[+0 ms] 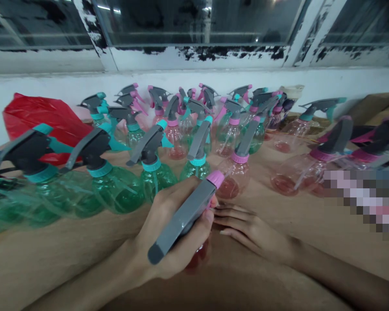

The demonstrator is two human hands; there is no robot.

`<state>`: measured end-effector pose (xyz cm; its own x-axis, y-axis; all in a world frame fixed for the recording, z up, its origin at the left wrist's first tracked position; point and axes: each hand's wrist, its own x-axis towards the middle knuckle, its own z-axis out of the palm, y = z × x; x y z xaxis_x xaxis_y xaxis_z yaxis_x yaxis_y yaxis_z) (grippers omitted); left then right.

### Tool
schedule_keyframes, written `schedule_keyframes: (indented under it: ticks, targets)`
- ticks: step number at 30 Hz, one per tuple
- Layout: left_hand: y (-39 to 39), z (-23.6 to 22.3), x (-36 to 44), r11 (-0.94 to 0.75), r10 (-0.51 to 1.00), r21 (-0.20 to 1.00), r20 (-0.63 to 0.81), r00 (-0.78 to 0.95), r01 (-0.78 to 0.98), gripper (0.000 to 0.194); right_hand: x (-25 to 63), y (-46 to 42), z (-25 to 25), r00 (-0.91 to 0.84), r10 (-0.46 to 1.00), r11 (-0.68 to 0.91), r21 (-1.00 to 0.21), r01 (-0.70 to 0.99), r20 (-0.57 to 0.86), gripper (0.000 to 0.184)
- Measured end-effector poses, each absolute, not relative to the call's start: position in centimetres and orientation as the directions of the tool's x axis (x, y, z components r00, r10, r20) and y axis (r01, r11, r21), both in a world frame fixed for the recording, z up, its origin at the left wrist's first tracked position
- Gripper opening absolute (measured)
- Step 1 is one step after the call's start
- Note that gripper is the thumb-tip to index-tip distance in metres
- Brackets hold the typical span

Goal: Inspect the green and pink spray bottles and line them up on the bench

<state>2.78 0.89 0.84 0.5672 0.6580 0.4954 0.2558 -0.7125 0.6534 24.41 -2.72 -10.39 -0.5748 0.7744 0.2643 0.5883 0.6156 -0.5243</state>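
My left hand is wrapped round the neck of a spray bottle in the middle foreground. This bottle has a grey trigger head, a pink nozzle pointing away to the right, and a reddish clear body mostly hidden under the hand. My right hand lies low over the table just right of the bottle, fingers stretched out toward it; whether the fingertips touch it is hidden. Straight ahead stand a pink spray bottle and a green spray bottle with a turquoise collar.
Several green spray bottles line the left side, and pink ones stand to the right. More bottles crowd the back of the brown table. A red plastic bag sits at the back left, before a white wall and windows.
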Motion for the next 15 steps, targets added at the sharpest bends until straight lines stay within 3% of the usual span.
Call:
schedule_keyframes:
  ticks: [6, 10, 15]
  targets:
    - [1.19, 0.36, 2.71, -0.725, 0.621, 0.662, 0.511, 0.594, 0.189, 0.015, 24.72, -2.59, -10.54, -0.599, 0.761, 0.629, -0.506, 0.59, 0.248, 0.036]
    - [1.28, 0.34, 2.79, -0.715, 0.624, 0.686, 0.537, 0.568, 0.136, 0.019, 24.81, -2.53, -10.53, -0.614, 0.749, 0.642, -0.5, 0.581, 0.247, 0.049]
    - [1.08, 0.31, 2.75, -0.714, 0.623, 0.683, 0.516, 0.588, 0.158, 0.022, 24.71, -2.48, -10.61, -0.611, 0.752, 0.639, -0.501, 0.584, 0.247, 0.05]
